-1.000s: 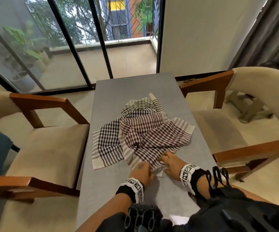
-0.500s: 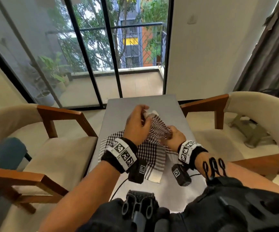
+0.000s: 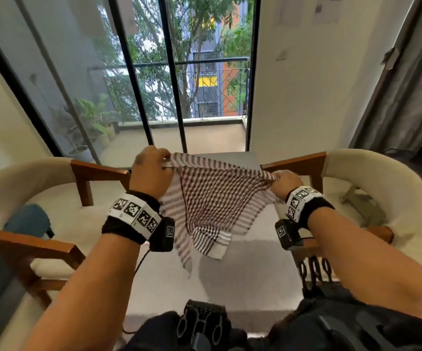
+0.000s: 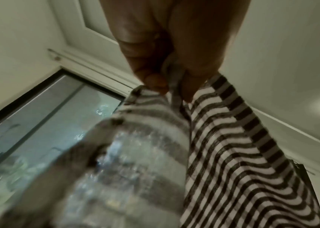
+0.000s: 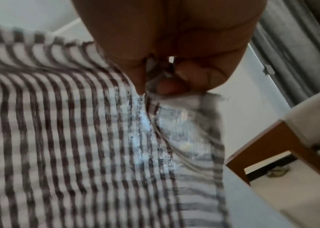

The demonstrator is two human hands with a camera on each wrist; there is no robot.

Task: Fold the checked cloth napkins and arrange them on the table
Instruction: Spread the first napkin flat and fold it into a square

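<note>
A maroon-and-white checked napkin (image 3: 212,198) hangs in the air above the grey table (image 3: 245,272), stretched between both hands. My left hand (image 3: 151,171) pinches its upper left corner, seen close in the left wrist view as fingers (image 4: 155,80) clamped on the striped hem of the napkin (image 4: 233,154). My right hand (image 3: 284,183) pinches the upper right corner, and in the right wrist view its fingers (image 5: 174,86) bunch the napkin (image 5: 67,131) edge. The lower part droops to a point over the table. The other napkins are hidden behind the raised cloth.
A cushioned wooden armchair (image 3: 53,198) stands to the left of the table and another armchair (image 3: 371,183) to the right. Glass balcony doors (image 3: 169,84) lie beyond the table's far end. A grey curtain (image 3: 407,72) hangs at the right.
Both hands have lifted the maroon checked napkin off the pile on the table, raised it and moved apart, spreading it in the air. The head view has tilted upward.
</note>
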